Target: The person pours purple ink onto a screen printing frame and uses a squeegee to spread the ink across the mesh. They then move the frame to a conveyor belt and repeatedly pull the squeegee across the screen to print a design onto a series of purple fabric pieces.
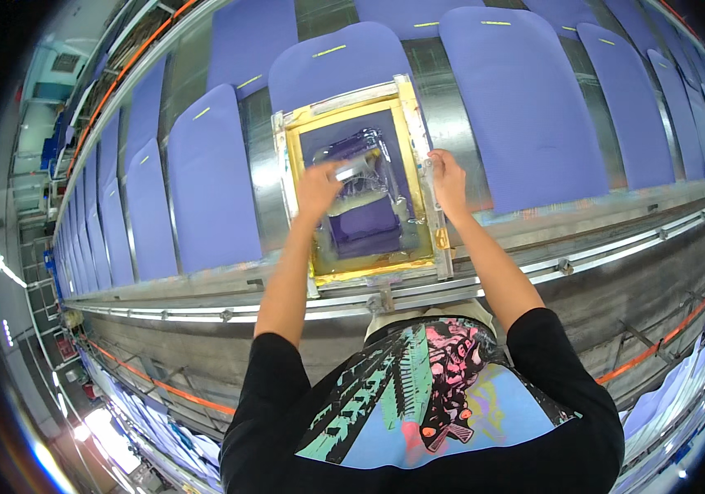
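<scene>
Our left hand [318,186] sits just left of the frame's centre, fingers curled around the grey handle of a squeegee [358,168], which lies across the upper part of the mesh and is blurred, so we cannot make out its blade. Our right hand [449,176] is a little right of centre, fingers folded down over the right rail of the screen-printing frame [426,136], gripping its edge.

The frame is a rectangle with a yellow inner border and pale metal outer rails, set in the middle of the picture, slightly above centre. Inside it, the mesh [370,222] shows purple ink, with a glossy smear under and around the squeegee and a darker purple patch lower down. The frame lies over one purple garment piece [341,62], whose rounded top shows just above it.

To the left, another purple piece [211,185] lies flat on the long printing table [262,177], and a larger one [525,103] lies to the right; more of them run off in rows toward the upper left and upper right. Below the frame, a metal rail [583,259] runs along the table's near edge. At the bottom centre we see our black shirt [426,412] with its multicoloured print.
</scene>
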{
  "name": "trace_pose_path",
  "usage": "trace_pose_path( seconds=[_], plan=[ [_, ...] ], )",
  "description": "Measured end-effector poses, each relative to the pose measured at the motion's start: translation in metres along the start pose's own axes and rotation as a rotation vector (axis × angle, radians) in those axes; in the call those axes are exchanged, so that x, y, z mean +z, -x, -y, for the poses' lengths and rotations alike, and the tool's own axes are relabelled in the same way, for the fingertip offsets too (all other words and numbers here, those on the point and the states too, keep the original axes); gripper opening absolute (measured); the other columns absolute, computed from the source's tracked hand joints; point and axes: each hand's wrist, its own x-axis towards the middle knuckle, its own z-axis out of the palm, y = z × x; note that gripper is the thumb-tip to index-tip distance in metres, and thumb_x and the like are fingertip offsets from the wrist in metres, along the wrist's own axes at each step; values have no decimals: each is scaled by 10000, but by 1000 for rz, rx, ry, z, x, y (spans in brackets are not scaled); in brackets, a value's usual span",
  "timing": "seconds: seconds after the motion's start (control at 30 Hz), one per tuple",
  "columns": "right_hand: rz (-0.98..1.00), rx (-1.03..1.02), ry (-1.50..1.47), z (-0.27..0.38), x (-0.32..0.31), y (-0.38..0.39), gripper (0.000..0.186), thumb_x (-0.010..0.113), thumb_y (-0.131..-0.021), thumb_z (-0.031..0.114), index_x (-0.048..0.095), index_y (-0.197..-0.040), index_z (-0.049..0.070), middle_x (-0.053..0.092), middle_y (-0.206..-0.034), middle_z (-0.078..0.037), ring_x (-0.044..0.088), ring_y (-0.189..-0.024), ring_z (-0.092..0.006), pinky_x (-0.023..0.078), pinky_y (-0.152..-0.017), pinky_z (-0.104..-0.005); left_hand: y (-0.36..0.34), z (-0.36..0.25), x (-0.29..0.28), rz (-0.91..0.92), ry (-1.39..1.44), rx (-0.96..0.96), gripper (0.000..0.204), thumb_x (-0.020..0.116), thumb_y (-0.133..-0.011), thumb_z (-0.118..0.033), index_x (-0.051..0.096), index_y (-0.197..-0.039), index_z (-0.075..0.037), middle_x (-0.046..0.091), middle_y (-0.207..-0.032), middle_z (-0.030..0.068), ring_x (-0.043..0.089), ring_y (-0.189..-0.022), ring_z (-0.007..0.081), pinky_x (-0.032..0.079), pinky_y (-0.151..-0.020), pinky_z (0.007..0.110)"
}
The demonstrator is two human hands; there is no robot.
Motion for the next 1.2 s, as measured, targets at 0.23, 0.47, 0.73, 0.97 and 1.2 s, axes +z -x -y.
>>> trace_pose_path(
  seconds=[0.23, 0.47, 0.73, 0.97, 1.2],
  plan=[
    [16, -4, 18, -5, -1, 4, 196, 589, -1044, 178, 703, -1135, 46, 720, -865, -167, 643, -728, -258, 508, -699, -390, 13, -4, 35, -129, -197, 98, 397, 673, -818, -59, 802, -1117, -286, 770, -1062, 59, 734, -934, 316, 595, -815, 461],
    [-5, -50, 71, -14, 3, -3, 201, 590, -1041, 200, 715, -1137, 76, 725, -868, -184, 690, -763, -318, 524, -752, -417, 133, 3, 64, -224, -94, 336, 430, 696, -789, 23, 789, -1151, -190, 763, -1194, 9, 726, -1054, 278, 595, -900, 404],
    [-4, -94, 47, 84, 54, 31, 191, 578, -1056, 194, 712, -1142, 90, 576, -701, -86, 508, -612, -178, 439, -617, -368, 172, 41, 13, -344, 92, 281, 399, 723, -789, -8, 767, -1166, -132, 752, -1227, 37, 683, -1159, 321, 562, -962, 425],
    [37, -76, -117, 136, 274, 131, 174, 562, -1061, 176, 690, -1132, 84, 534, -645, -105, 474, -559, -185, 408, -577, -385, 197, 232, -112, -280, 55, 180, 340, 700, -822, -10, 781, -1131, -128, 761, -1188, 49, 697, -1074, 308, 569, -881, 431],
    [28, -62, -44, 164, 384, 185, 171, 565, -1061, 173, 689, -1130, 76, 595, -710, -141, 524, -581, -232, 444, -603, -393, 216, 361, -157, -275, -1, 180, 489, 670, -747, 28, 780, -1182, -165, 750, -1249, 8, 688, -1105, 299, 533, -912, 443]
  ],
)
